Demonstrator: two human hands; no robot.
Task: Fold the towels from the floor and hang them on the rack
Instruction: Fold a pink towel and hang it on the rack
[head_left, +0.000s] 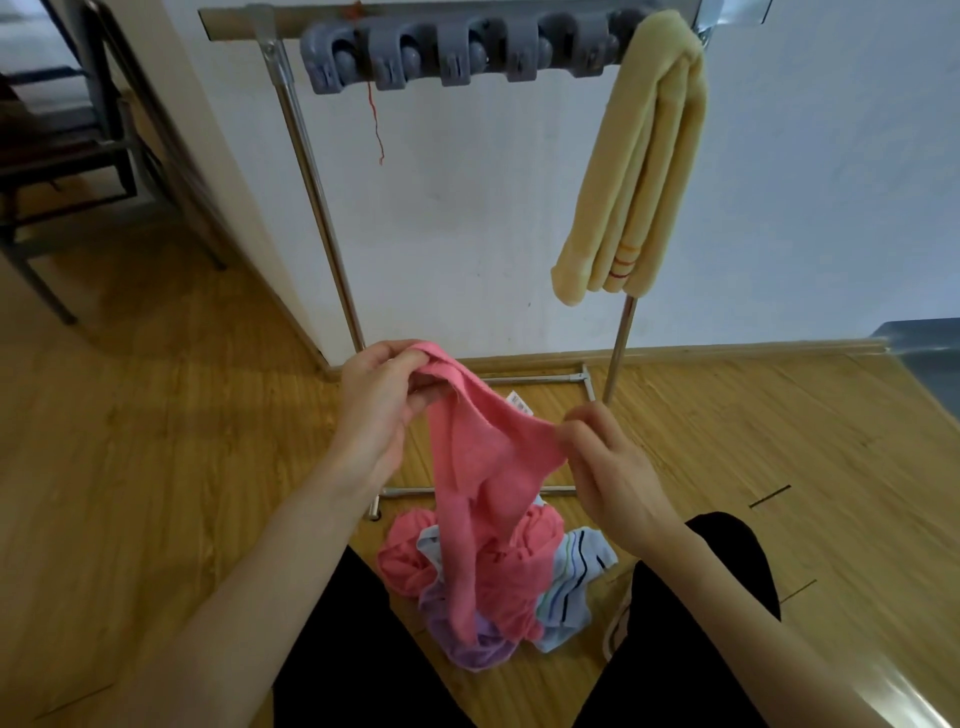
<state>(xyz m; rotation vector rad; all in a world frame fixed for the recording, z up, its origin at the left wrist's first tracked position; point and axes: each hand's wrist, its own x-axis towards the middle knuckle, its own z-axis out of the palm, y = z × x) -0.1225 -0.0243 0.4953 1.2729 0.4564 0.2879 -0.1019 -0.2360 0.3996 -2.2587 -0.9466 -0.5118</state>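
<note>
Mid-frame, pink towel (488, 457) held up by its top edge: left hand (374, 410) bunching one end in curled fingers, right hand (602, 467) pinching the other, tail trailing into the pile (498, 587) on the floor at lower centre. Best to find both true corners, spread wide and pull taut before folding. Room left of the yellow towel (639, 171) on the rack (306, 156), upper right.

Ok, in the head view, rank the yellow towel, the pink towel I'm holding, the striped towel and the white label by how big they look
1. Pink towel and yellow towel: about alike; pink is nearer and bunched, so unsure.
2. Striped towel: mostly hidden in the floor pile, so its rank is unsure.
3. White label: plainly smallest.
</note>
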